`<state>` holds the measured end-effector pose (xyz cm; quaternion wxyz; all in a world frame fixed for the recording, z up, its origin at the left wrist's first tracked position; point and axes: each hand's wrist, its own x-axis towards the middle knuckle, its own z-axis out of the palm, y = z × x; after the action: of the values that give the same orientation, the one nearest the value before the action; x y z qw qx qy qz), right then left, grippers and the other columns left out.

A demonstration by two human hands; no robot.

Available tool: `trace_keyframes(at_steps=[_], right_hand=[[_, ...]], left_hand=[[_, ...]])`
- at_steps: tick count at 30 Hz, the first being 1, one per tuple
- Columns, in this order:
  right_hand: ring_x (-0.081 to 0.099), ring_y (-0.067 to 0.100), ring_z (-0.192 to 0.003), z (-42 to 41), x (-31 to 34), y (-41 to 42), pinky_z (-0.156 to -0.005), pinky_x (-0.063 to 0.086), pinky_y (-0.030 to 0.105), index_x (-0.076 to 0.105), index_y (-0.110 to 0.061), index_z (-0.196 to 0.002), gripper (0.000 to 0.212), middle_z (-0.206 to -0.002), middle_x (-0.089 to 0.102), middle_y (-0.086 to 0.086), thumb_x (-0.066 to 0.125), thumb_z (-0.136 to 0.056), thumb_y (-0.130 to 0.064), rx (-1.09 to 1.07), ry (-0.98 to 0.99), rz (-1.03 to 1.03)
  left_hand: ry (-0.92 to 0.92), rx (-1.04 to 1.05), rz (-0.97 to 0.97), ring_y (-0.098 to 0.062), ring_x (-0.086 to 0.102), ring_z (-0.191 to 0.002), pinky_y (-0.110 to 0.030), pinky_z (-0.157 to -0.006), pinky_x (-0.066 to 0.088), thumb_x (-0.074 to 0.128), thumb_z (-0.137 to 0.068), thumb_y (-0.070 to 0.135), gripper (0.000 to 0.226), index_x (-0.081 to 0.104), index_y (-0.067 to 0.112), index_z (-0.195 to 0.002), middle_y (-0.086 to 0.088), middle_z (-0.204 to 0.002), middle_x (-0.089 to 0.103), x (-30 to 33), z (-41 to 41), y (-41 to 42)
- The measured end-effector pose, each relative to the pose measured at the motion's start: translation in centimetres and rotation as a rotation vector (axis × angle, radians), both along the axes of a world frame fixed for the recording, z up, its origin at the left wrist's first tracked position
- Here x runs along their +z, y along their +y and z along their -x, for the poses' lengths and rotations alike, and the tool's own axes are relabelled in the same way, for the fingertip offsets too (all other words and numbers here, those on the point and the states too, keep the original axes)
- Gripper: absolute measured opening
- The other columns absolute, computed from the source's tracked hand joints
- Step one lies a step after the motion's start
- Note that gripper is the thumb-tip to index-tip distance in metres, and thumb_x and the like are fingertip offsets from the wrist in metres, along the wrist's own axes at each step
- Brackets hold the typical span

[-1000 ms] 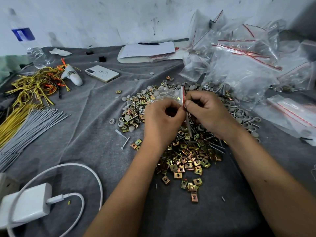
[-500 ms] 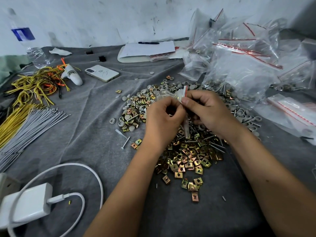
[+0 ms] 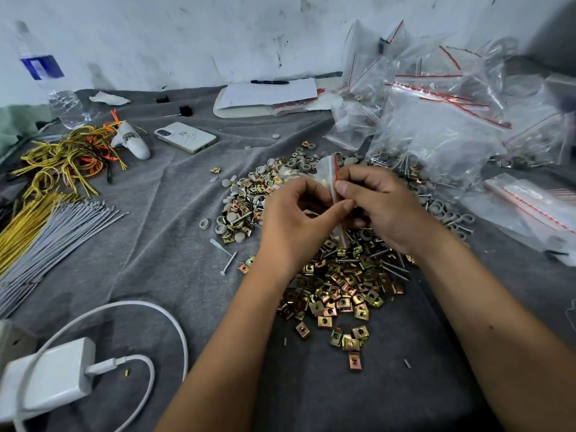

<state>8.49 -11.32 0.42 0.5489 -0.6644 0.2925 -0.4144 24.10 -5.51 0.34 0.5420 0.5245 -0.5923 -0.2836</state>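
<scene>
Both hands hold a small clear zip bag (image 3: 328,169) with a red seal strip above the middle of the table. My left hand (image 3: 293,219) pinches the bag's strip between thumb and fingers. My right hand (image 3: 380,207) pinches the same strip from the other side, thumb on top. What the bag contains is hidden by the fingers. Below the hands lies a heap of brass-coloured square clip nuts (image 3: 339,294), mixed with long screws (image 3: 394,269) and grey round caps (image 3: 237,213).
A pile of clear zip bags (image 3: 442,120) fills the back right. At left lie yellow and orange wires (image 3: 62,157), grey cable ties (image 3: 53,232), a water bottle (image 3: 53,85) and a phone (image 3: 185,137). A white charger (image 3: 46,375) with cable sits front left. Notepad (image 3: 265,95) at the back.
The two hands have lifted the bag slightly and shifted their pinch along the red strip; the left thumb now reaches further right across it.
</scene>
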Motion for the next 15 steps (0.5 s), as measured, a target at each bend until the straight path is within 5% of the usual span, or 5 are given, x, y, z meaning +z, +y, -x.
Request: trace_keyframes(at_steps=[5, 10, 15], right_hand=[[0.040, 0.016, -0.059, 0.32, 0.11, -0.08, -0.045, 0.031, 0.024, 0.069, -0.003, -0.088, 0.016, -0.075, 0.047, 0.016, 0.061, -0.101, -0.008, -0.046, 0.021, 0.035], [0.040, 0.014, -0.058, 0.38, 0.00, -0.08, -0.046, 0.033, 0.024, 0.067, 0.000, -0.090, 0.017, -0.067, 0.046, 0.007, 0.060, -0.102, -0.010, -0.071, 0.065, 0.068], [0.043, 0.007, -0.053, 0.22, 0.49, 0.40, -0.049, 0.035, 0.025, 0.065, -0.012, -0.074, 0.022, -0.059, 0.049, -0.007, 0.063, -0.096, -0.010, -0.163, 0.187, 0.267]], left_hand=[[-0.139, 0.037, 0.054, -0.013, 0.070, -0.068, -0.044, -0.071, 0.060, 0.071, -0.092, 0.005, 0.008, 0.073, 0.007, -0.084, 0.002, -0.071, 0.072, -0.37, -0.33, -0.35], [-0.142, 0.031, 0.084, -0.024, 0.068, -0.067, -0.049, -0.066, 0.057, 0.066, -0.096, 0.013, 0.017, 0.077, 0.008, -0.085, -0.002, -0.069, 0.071, -0.65, -0.59, -0.61], [-0.371, 0.064, 0.180, -0.016, 0.058, -0.060, -0.037, -0.058, 0.048, 0.067, -0.094, 0.012, 0.020, 0.069, 0.009, -0.074, 0.001, -0.064, 0.062, -0.69, -0.40, -0.70]])
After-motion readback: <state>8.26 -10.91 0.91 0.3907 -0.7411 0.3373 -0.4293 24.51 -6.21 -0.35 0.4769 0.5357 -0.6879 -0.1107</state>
